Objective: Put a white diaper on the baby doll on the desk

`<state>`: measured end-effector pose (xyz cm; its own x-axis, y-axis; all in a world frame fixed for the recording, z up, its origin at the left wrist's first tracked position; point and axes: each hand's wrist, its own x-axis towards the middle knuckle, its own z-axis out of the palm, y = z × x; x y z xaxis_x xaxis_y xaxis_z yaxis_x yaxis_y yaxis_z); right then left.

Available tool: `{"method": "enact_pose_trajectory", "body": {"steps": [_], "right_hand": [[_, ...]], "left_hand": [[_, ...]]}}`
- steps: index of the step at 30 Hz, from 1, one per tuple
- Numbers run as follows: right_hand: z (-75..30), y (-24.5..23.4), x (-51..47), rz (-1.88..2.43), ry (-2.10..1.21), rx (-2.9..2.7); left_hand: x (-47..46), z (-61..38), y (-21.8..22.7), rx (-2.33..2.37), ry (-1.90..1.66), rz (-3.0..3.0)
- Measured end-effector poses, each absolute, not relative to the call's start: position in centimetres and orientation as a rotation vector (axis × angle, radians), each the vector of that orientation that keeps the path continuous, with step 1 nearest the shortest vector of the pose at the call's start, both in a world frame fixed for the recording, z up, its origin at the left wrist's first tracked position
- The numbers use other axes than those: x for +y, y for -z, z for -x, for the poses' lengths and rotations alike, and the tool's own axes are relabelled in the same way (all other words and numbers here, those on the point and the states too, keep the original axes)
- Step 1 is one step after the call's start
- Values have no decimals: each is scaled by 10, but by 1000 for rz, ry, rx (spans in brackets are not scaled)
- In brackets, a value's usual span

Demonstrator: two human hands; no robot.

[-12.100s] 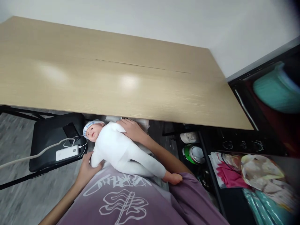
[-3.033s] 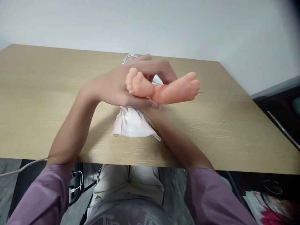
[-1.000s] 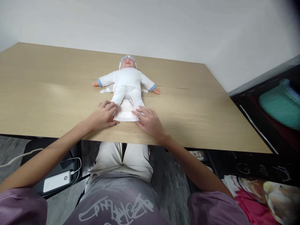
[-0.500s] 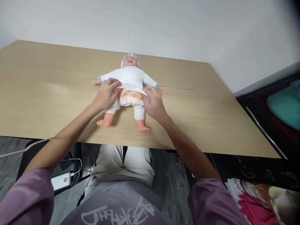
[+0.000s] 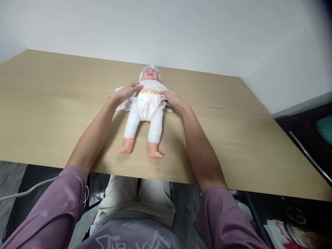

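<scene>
A baby doll lies on its back with its head toward the wall and its bare feet toward me. It has a white lettered cap and white clothing. A white diaper with an orange-yellow printed waistband lies up over the doll's belly, its side flaps spread out on the table. My left hand grips the front waistband at its left end, thumb and fingers closed on it. At the other end, my right hand pinches the edge, its fingertips partly hidden.
The wooden table has a narrow crack across its middle and backs onto a white wall. A black-framed object stands at the right edge. Below are a white cable and papers.
The diaper's front has gone from a folded band at the doll's hips to up over the belly, both hands moving with it. The doll's legs now lie straighter and show more.
</scene>
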<state>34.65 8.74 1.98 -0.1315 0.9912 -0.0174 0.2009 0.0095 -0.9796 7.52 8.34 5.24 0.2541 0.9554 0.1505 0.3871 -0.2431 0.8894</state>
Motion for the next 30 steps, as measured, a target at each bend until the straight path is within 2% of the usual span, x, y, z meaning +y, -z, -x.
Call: {"method": "enact_pose_trajectory", "body": {"steps": [5, 7, 11, 14, 18, 23, 30], "right_hand": [[-364, -26, 83, 1224, -1278, -1596], [-372, -31, 81, 1247, -1087, -1714], [-375, -37, 79, 1259, -477, -1809], [-364, -34, 78, 1152, -319, -1860], [-341, -17, 77, 969, -366, -2071], [-329, 5, 70, 1002, -476, -2125], [-331, -3, 28, 987, -552, -2064]], "left_hand": [[93, -64, -45, 1097, -833, -1691], [97, -61, -44, 1040, -772, -1650], [103, -56, -44, 1029, -715, -1599], [106, -54, -44, 1001, -698, -1578], [108, -52, -40, 906, -714, -1538], [100, -48, -40, 798, -657, -1457], [80, -46, -51, 848, -541, -1474]]}}
